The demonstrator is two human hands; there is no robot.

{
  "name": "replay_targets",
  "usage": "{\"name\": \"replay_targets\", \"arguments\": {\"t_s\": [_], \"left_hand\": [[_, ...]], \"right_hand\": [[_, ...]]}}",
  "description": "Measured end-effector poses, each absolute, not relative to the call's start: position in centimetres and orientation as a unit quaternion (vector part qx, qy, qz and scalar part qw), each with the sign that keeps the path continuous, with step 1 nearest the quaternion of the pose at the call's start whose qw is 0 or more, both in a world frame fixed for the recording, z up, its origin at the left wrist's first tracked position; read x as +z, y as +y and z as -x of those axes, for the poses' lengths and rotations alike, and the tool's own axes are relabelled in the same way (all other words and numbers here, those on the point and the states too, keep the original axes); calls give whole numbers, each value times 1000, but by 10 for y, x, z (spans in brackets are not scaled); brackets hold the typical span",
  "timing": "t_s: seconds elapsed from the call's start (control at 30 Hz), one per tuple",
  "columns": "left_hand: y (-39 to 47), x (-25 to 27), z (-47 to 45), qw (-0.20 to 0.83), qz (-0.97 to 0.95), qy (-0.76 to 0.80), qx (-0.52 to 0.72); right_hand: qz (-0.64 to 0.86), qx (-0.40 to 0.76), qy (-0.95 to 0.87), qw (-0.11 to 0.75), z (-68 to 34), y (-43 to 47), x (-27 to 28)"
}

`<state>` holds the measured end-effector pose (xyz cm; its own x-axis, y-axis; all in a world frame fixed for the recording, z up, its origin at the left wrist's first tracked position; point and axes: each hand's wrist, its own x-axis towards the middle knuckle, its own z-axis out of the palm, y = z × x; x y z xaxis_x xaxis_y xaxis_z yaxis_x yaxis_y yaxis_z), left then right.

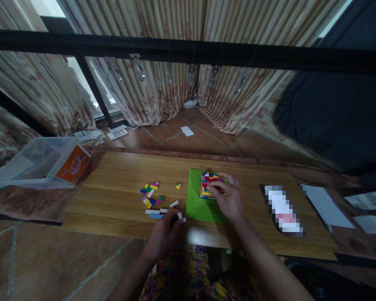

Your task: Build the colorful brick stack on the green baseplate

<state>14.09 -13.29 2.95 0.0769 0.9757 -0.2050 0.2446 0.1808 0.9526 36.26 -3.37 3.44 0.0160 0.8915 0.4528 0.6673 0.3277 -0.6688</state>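
Note:
A green baseplate (198, 209) lies on the wooden table, carrying a low block built of many-coloured toy bricks (207, 179). My right hand (228, 198) is wrapped around the right side of that block, thumb and fingers on its top and far edge. Close to the plate's front left corner, my left hand (166, 232) is closed in a pinch on a small white brick (180, 216). Just beyond it are another white brick (174, 204) and white and blue long bricks (155, 216). Loose coloured bricks (150, 193) lie scattered farther left, and a small multicoloured piece (178, 185) sits alone.
At the table's left end stands a clear plastic bin (44, 161) with an orange label. A blurred-out flat object (283, 211) lies on the right of the table, with papers (327, 207) beyond. A dark rail (188, 52) crosses in front of striped curtains.

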Motion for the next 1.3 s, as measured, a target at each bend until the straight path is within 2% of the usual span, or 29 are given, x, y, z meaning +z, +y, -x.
{"name": "replay_targets", "arguments": {"t_s": [0.27, 0.67, 1.1, 1.3], "left_hand": [[-132, 30, -139, 497, -555, 576, 337], [-130, 31, -140, 483, -562, 583, 331], [-131, 30, -139, 482, -566, 582, 329], [-131, 22, -142, 531, -520, 564, 360]], "right_hand": [[553, 74, -697, 450, -360, -36, 31], [518, -32, -746, 418, -361, -45, 30], [517, -31, -747, 417, -355, -41, 30], [522, -45, -755, 395, -357, -42, 29]]}}
